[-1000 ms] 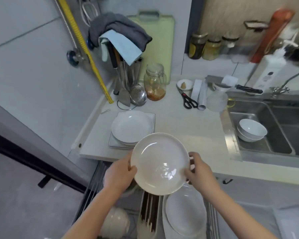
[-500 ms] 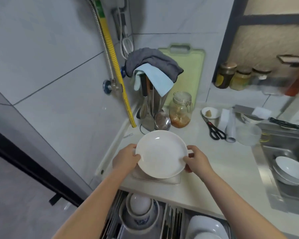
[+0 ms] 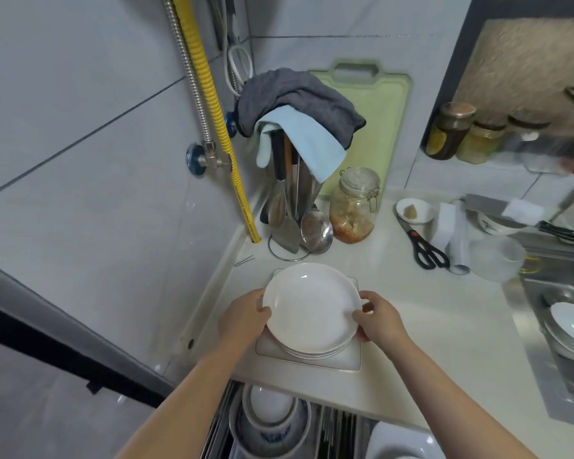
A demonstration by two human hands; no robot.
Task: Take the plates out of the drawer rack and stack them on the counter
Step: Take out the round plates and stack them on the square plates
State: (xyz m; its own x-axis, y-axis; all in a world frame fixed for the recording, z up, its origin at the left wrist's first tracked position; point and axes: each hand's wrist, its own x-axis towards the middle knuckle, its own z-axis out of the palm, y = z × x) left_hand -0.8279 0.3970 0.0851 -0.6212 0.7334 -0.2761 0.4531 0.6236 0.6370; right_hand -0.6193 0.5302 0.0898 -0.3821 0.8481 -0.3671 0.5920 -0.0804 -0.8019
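Observation:
A round white plate (image 3: pixel 310 304) sits at the top of a small stack of round plates (image 3: pixel 315 353) that rests on a square white plate (image 3: pixel 343 361) on the counter (image 3: pixel 444 326). My left hand (image 3: pixel 244 318) grips the top plate's left rim and my right hand (image 3: pixel 376 318) grips its right rim. Below the counter edge the open drawer rack (image 3: pixel 332 429) shows nested bowls (image 3: pixel 269 419) at the left and a white dish (image 3: pixel 398 440) at the right.
A utensil holder (image 3: pixel 295 207) draped with cloths, a glass jar (image 3: pixel 355 207) and a green cutting board (image 3: pixel 375 120) stand behind the stack. Scissors (image 3: pixel 424 246) and a plastic cup (image 3: pixel 496 258) lie to the right. The sink (image 3: pixel 570 326) holds bowls.
Both hands carried the round plate up from over the drawer rack and forward, then lowered it onto the stack on the counter. The camera view rose and tilted toward the wall.

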